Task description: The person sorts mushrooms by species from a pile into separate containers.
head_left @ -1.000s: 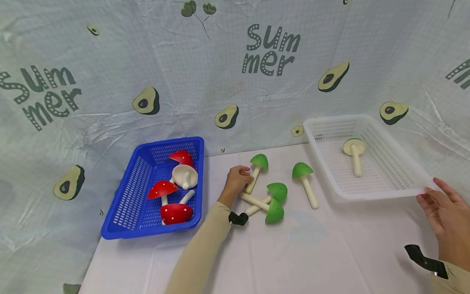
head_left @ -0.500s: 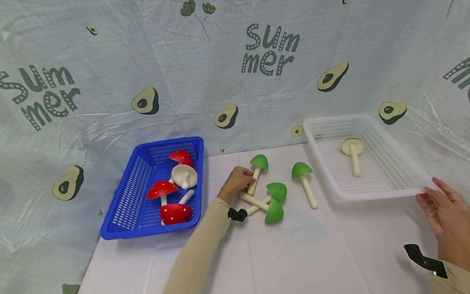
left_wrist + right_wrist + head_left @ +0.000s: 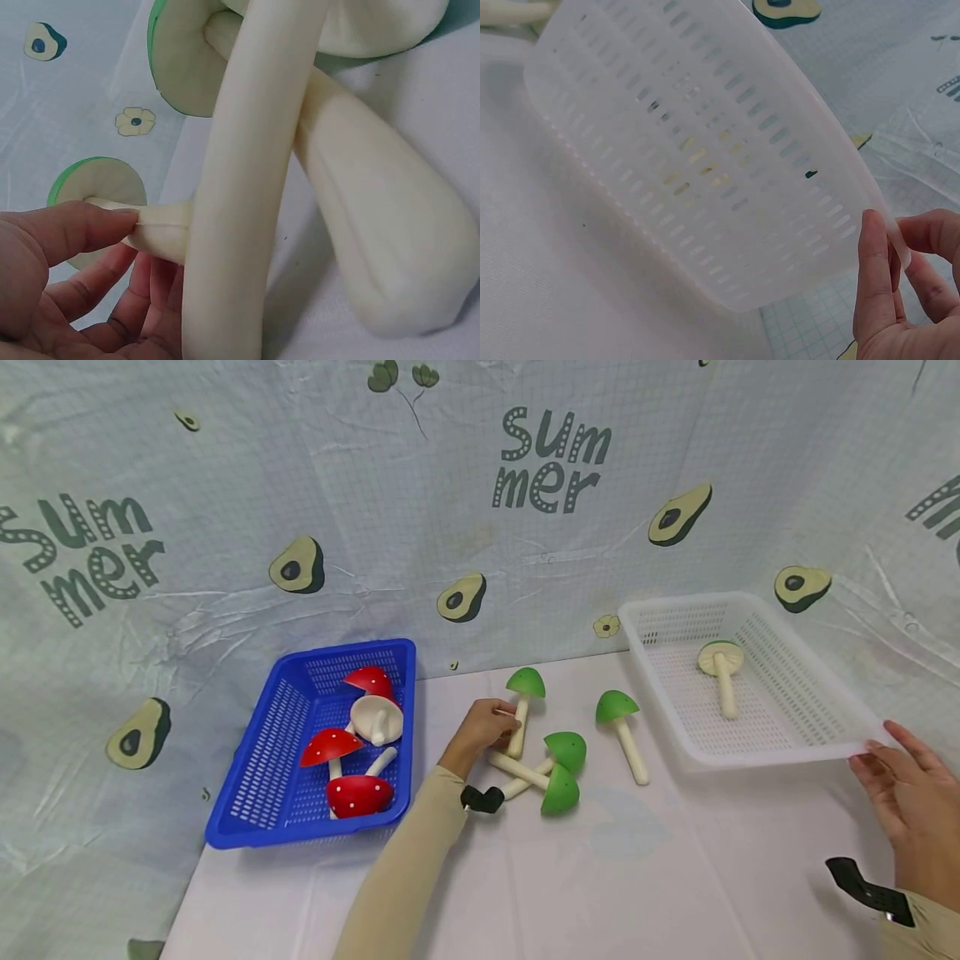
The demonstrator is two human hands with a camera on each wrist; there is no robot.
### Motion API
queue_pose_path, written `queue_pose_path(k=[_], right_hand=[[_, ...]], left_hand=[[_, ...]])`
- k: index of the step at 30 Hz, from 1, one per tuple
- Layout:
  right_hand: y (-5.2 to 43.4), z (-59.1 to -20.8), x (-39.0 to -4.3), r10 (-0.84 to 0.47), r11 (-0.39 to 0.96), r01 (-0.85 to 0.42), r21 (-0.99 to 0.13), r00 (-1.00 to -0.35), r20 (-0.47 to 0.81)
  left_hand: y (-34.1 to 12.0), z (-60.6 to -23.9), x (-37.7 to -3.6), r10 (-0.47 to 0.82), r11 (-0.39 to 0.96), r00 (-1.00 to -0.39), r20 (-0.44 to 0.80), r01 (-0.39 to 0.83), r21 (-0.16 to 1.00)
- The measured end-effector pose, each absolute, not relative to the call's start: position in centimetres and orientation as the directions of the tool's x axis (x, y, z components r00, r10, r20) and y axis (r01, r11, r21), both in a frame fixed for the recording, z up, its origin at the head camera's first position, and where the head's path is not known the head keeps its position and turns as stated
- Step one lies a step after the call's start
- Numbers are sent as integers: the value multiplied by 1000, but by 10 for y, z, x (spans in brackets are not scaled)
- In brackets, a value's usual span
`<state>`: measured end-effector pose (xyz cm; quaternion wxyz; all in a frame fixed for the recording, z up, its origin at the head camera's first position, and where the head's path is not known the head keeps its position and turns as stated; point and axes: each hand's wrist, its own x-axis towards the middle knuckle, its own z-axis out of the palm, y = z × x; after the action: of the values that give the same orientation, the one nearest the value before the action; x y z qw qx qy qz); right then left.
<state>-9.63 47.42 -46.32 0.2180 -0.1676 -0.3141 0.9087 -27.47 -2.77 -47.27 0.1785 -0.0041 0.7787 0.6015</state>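
Note:
My left hand [image 3: 483, 727] pinches the pale stem of a green-capped toy mushroom [image 3: 527, 683] between thumb and fingers. In the left wrist view the thumb presses on that stem [image 3: 161, 225], partly hidden behind another stem. Two more green-capped mushrooms lie crossed just in front, the nearer cap [image 3: 560, 791] overlapping the other's stem. At the right, my right hand [image 3: 911, 802] grips the near right corner of a white plastic basket [image 3: 795, 753], its rim between thumb and fingers. Inside that basket one green-capped mushroom [image 3: 724, 681] lies with its underside showing.
A single green-capped mushroom [image 3: 622, 735] lies between the crossed pair and the white basket. On the left stands a blue basket [image 3: 251, 839] with several red, white-spotted mushrooms [image 3: 360, 796]. Behind the table hangs a cloth [image 3: 555, 560] printed with avocados.
The green-capped mushroom in my left hand has shifted slightly left and up, its stem turning more upright. My right hand stays on the basket's corner.

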Motion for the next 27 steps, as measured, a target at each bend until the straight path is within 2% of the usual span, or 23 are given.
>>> queue_pose_path(k=[27], right_hand=[[472,-465,-96,522,-683,-296,-668,-837,-163]], left_hand=[[-16,-450,-275,269,121,-930,-252,-227,966]])
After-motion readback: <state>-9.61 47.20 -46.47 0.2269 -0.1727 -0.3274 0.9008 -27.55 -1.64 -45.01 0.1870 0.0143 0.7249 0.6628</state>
